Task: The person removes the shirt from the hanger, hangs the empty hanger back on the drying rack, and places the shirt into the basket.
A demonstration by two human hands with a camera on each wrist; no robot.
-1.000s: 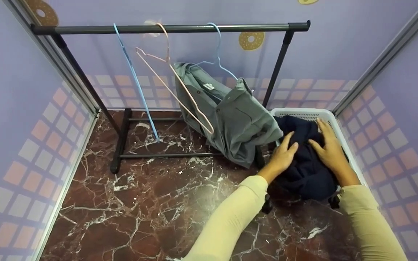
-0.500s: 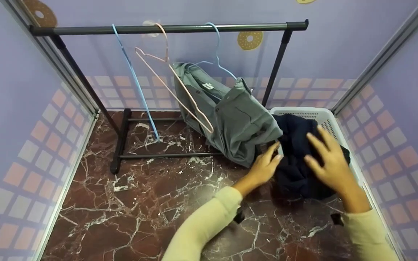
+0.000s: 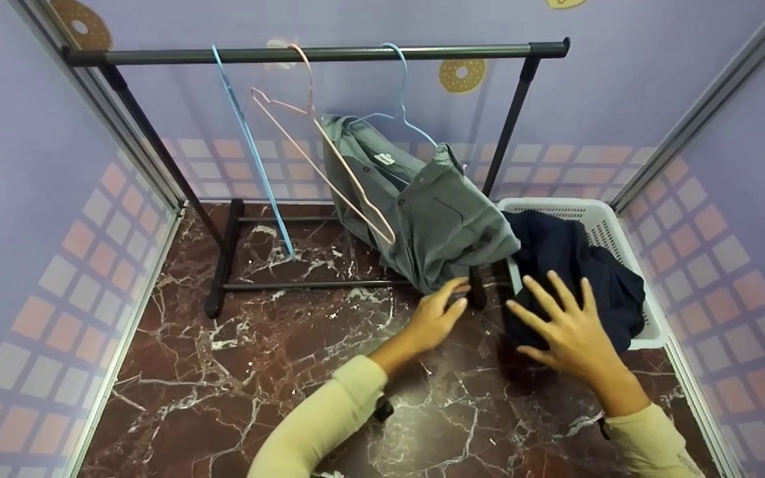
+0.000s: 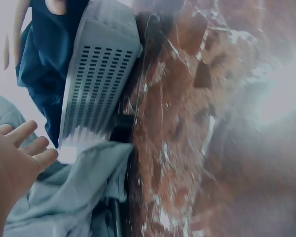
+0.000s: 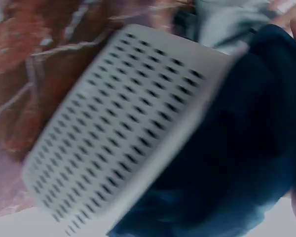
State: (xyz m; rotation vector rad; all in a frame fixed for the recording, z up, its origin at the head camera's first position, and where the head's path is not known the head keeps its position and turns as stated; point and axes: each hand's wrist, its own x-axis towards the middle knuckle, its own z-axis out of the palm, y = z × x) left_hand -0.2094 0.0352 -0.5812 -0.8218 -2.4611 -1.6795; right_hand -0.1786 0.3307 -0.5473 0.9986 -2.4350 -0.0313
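Observation:
My right hand [image 3: 565, 332] has its fingers spread over the near side of a bundle of dark navy cloth [image 3: 548, 245]. That cloth lies in a white perforated plastic basket [image 3: 651, 325] and drapes over its near rim. My left hand [image 3: 430, 318] is empty, fingers loosely bent, close to the lower hem of a grey-green buttoned shirt [image 3: 449, 219]. The shirt hangs lopsided from a light blue hanger [image 3: 401, 86] on a black clothes rack [image 3: 329, 54]. In the left wrist view, the left fingers [image 4: 37, 145] overlap the shirt.
A pink hanger [image 3: 349, 179] and another blue hanger [image 3: 253, 153] hang bare on the rack, left of the shirt. Patterned purple walls [image 3: 621, 86] enclose the marble-look floor [image 3: 276, 372] on the back and both sides. The basket stands against the right corner.
Both hands have drawn back from the navy cloth. The left hand moved left and toward the body, below the shirt; the right hand came nearer the body with fingers spreading.

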